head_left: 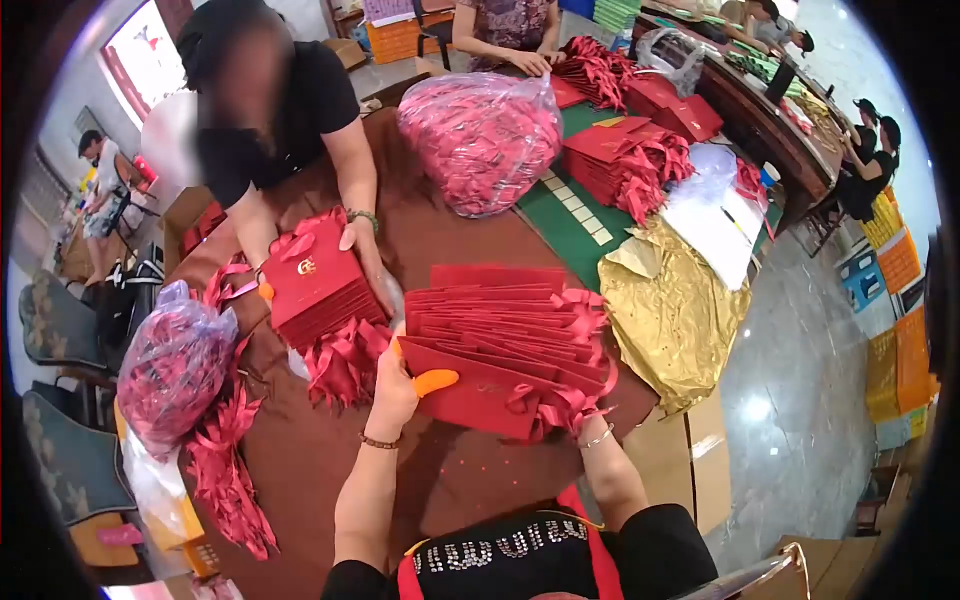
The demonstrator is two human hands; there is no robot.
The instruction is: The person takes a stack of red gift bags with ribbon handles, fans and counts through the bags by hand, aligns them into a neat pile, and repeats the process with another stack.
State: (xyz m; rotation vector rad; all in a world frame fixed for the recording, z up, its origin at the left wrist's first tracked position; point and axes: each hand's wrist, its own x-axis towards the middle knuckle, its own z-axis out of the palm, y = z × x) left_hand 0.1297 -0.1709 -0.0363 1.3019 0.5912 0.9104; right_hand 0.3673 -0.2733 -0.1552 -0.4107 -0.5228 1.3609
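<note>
Between my two hands is a thick fanned stack of red card bags [490, 340] with ribbon handles hanging at its right side. My left hand [398, 385] grips the stack's left end, an orange cover on the thumb. My right hand [590, 425] is at the lower right end, its fingers mostly hidden under the ribbons. Just to the left, a co-worker's hands [365, 245] hold another stack of red bags [320, 280] with a gold emblem on top. Loose red ribbons [350, 365] hang below that stack.
Plastic sacks of red ribbon stand at the back [480, 140] and left [175, 365] of the brown-covered table [300, 470]. Gold wrapping [675, 310], white paper [715, 225] and more red bags [620, 160] lie to the right. Other people are at the back.
</note>
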